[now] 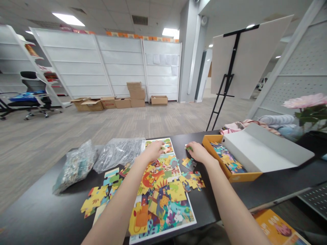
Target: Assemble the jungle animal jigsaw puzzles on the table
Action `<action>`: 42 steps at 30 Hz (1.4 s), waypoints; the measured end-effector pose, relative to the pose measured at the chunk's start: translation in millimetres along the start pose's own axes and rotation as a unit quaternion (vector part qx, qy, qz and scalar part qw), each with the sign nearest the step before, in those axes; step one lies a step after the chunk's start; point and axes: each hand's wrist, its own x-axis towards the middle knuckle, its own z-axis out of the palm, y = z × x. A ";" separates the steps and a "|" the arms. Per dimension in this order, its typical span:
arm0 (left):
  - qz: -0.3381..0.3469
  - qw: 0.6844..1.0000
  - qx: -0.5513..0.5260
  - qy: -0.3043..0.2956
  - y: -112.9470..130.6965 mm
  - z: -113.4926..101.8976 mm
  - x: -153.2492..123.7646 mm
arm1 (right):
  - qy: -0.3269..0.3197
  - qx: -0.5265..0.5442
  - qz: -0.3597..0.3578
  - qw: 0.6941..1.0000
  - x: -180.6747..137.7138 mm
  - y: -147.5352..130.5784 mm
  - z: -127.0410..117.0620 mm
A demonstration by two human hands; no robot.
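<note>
Landmark: the picture sheet (178, 216), lying on the black table (41, 217). The left hand (154, 150) is over the sheet's far end, fingers bent and lowered; whether they grip a piece cannot be told. The right hand (198, 152) is just beyond the sheet's right edge, thumb and fingers pinching a small puzzle piece (188, 148) at their tips, on the side facing the sheet. A loose joined cluster (189, 164) lies right of the sheet, near and below the right hand. Further pieces overlap the sheet's middle. Left of it lie yellow joined pieces (94, 200) and a filled plastic bag (76, 165). Right of it, beyond the right hand, stands an open yellow box (236, 177) containing pieces.
</note>
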 end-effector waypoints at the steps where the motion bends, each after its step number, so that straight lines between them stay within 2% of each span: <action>1: 0.000 1.000 0.000 -0.005 -2.7 0.1 -1.5 | -0.001 0.002 -0.001 1.000 0.3 0.2 0.1; 7: 0.016 1.000 0.005 -0.013 -3.3 -1.8 -3.9 | 0.005 0.011 -0.005 1.000 1.1 0.9 0.6; 11: 0.020 1.000 0.014 0.009 2.9 -17.0 -14.6 | 0.023 0.014 -0.003 1.000 -0.6 -0.9 -1.4; 14: 0.033 0.999 0.016 0.016 10.2 -33.2 -43.8 | 0.043 0.020 -0.003 0.999 -4.0 -4.1 -5.8; 17: 0.051 0.999 0.012 -0.002 18.5 -44.2 -89.7 | 0.061 0.030 -0.012 0.998 -8.5 -10.0 -12.4; 20: 0.058 0.998 -0.038 0.011 25.3 -45.5 -134.1 | 0.080 0.046 -0.018 0.996 -13.6 -19.2 -22.5; 23: 0.040 0.997 -0.058 0.039 28.3 -39.9 -160.8 | 0.085 0.064 -0.009 0.994 -22.4 -31.7 -37.3; 25: 0.033 0.997 -0.059 0.048 27.4 -35.4 -169.2 | 0.057 0.085 -0.008 0.995 -32.0 -41.5 -47.5; 27: 0.032 0.997 -0.059 0.045 24.2 -32.2 -174.2 | 0.002 0.112 -0.010 0.994 -43.8 -52.5 -55.0; 30: 0.036 0.997 -0.062 0.034 17.3 -30.7 -182.1 | -0.062 0.142 -0.013 0.988 -60.2 -71.4 -56.7; 33: 0.034 0.997 -0.059 0.035 11.4 -30.0 -191.0 | -0.105 0.152 -0.023 0.983 -68.6 -92.9 -49.4; 37: 0.017 0.998 -0.033 0.046 10.3 -24.3 -196.9 | -0.130 0.144 -0.058 0.979 -68.6 -118.2 -35.1; 42: -0.016 0.998 -0.003 0.056 19.2 -19.5 -189.8 | -0.138 0.139 -0.090 0.976 -65.9 -129.5 -13.5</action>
